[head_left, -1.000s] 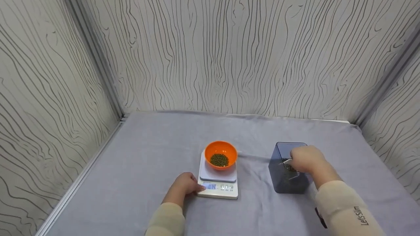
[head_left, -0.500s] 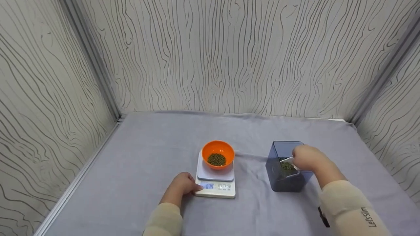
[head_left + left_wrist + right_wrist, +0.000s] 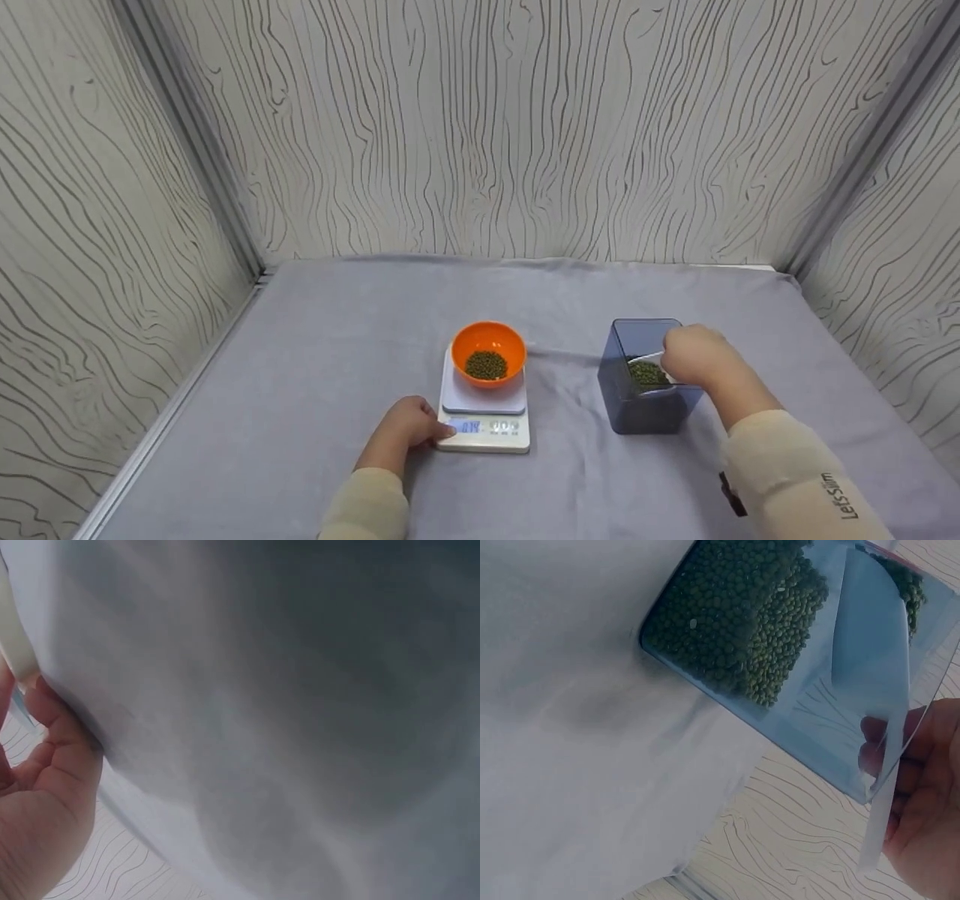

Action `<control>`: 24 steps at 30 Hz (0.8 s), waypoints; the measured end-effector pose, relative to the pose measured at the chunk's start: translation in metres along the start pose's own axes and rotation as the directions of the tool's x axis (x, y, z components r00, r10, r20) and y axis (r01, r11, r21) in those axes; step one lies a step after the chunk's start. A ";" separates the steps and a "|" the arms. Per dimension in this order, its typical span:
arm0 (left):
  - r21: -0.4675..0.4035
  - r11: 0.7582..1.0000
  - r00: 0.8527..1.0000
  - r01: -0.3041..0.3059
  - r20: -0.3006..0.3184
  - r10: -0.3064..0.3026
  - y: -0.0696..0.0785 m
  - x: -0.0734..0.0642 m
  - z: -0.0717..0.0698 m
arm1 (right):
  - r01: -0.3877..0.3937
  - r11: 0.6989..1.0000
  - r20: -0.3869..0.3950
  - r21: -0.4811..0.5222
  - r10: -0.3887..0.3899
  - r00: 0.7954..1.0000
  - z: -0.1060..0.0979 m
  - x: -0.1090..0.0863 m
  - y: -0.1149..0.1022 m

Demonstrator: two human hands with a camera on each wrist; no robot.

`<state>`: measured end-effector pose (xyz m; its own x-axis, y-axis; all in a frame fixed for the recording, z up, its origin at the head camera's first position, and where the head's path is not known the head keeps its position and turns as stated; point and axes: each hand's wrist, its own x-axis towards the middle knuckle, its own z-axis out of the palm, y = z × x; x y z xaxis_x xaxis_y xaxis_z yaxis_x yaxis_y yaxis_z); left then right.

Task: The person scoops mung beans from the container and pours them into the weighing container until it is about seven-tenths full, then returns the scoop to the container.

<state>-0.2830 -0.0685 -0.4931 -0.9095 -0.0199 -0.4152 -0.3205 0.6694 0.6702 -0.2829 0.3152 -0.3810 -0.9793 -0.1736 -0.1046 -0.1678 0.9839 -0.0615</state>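
Note:
My left hand (image 3: 409, 421) holds the near left corner of a white kitchen scale (image 3: 484, 406), its thumb on top beside the lit display. An orange bowl (image 3: 492, 337) stands on the scale's platform, with a small heap of green mung beans (image 3: 486, 365) at its bottom. To the right is a tall see-through bluish container (image 3: 637, 414), partly filled with mung beans. Inside its mouth, my right hand (image 3: 694, 355) grips the handle of a white scoop (image 3: 870, 637). Beans lie in the scoop, which is raised above the bean pile in the right wrist view.
A grey cloth (image 3: 337, 322) covers the table and is wrinkled between scale and container. Wood-patterned panels (image 3: 480, 135) enclose the back and both sides. A metal rail (image 3: 180, 382) runs along the left edge.
The scoop has come up and levelled inside the container, now showing a load of beans. My left hand stays at the scale. The whole view has shifted slightly.

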 end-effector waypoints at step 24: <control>-0.010 0.999 0.999 -0.049 0.001 0.049 -0.004 0.002 0.001 | -0.170 0.980 -0.011 0.105 0.172 0.985 0.003 -0.009 -0.003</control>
<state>-0.2838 -0.0709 -0.4973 -0.9238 0.0133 -0.3827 -0.2786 0.6620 0.6958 -0.2734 0.3140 -0.3825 -0.9947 -0.0017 -0.1031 0.0135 0.9890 -0.1470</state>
